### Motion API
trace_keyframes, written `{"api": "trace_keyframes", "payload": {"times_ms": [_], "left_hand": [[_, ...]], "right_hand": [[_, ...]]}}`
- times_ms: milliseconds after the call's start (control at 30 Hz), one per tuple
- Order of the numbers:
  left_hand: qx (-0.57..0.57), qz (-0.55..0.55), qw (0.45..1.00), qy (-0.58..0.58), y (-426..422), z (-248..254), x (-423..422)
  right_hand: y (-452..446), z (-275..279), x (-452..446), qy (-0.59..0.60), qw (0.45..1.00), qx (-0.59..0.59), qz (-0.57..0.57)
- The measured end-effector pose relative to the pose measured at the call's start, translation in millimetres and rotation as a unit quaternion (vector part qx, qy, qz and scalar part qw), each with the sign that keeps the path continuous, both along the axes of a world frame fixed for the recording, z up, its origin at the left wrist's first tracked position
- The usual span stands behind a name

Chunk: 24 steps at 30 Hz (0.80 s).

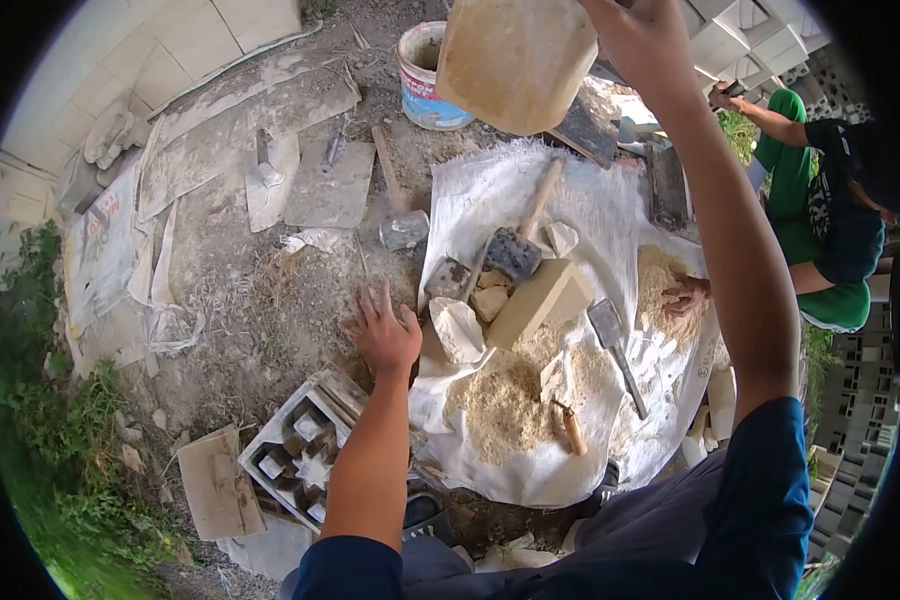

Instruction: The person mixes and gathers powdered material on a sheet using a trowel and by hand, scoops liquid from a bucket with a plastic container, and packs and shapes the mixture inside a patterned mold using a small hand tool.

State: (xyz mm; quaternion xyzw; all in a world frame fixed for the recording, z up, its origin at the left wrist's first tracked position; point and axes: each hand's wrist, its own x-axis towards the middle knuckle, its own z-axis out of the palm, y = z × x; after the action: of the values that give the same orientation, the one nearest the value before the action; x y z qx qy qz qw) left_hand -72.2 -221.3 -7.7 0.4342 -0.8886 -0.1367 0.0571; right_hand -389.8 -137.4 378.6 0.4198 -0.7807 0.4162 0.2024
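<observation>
At the top edge, my right hand [645, 40] is closed on a yellowish translucent plastic container [515, 70]; the container's upper part is cut off by the frame. My left hand [385, 335] is held low over the bare soil, fingers spread and nothing in it. Right of it, a white sack sheet [475, 205] carries a long pale stone block [542, 305], a hammer [515, 253] with a wooden handle, and several stone chunks [457, 330]. Pale sandy powder [505, 410] lies nearer me, with a wooden-handled tool [571, 428] and a flat metal chisel-like tool [618, 355] close by.
A labelled bucket [432, 85] stands behind the container. Another hammer [402, 228] and two trowels [270, 170] lie on the ground at the back left. A patterned concrete block [305, 450] sits by my left forearm. At right, a co-worker's hand [688, 297] touches a powder heap.
</observation>
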Motion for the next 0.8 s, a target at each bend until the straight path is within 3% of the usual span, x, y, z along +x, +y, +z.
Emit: {"api": "trace_keyframes", "payload": {"times_ms": [100, 167, 300, 367, 400, 467, 500, 567, 600, 667, 733, 800], "left_hand": [[0.001, -0.004, 1.000, -0.002, -3, 2, 0], [0.012, -0.008, 1.000, -0.010, -1, 2, 1], [-0.014, -0.013, 1.000, 0.009, -2, 5, -1], [-0.003, -0.015, 1.000, 0.010, -1, 6, 0], [-0.003, -0.013, 1.000, 0.010, -2, 5, 0], [-0.011, -0.016, 1.000, 0.024, -1, 4, 2], [-0.008, -0.018, 1.000, 0.022, 0, 5, 2], [0.006, -0.009, 1.000, 0.003, -1, 7, 0], [-0.004, -0.010, 1.000, 0.023, -1, 3, 1], [0.007, -0.018, 1.000, 0.018, 3, 0, 4], [-0.006, -0.015, 0.999, 0.034, 2, -2, 2], [-0.011, -0.012, 1.000, 0.007, 1, 1, 2]], "right_hand": [[-46, -9, -46, -0.010, 0.998, -0.001, -0.065], [-73, -17, -65, -0.081, 0.990, 0.017, -0.110], [-122, -75, -136, -0.007, 0.994, -0.053, -0.098], [-134, -92, -151, -0.106, 0.979, 0.104, -0.143], [-137, -106, -152, -0.106, 0.979, 0.104, -0.141], [-135, -132, -150, -0.214, 0.976, 0.043, -0.011], [-127, -136, -145, -0.216, 0.975, 0.045, -0.013], [-96, -144, -119, -0.097, 0.992, 0.071, -0.047], [-68, -144, -94, -0.145, 0.986, 0.068, -0.034], [0, -159, -42, -0.119, 0.992, 0.027, -0.042], [80, -195, 16, -0.214, 0.976, -0.002, -0.046], [155, -231, 94, -0.363, 0.923, 0.023, -0.124]]}}
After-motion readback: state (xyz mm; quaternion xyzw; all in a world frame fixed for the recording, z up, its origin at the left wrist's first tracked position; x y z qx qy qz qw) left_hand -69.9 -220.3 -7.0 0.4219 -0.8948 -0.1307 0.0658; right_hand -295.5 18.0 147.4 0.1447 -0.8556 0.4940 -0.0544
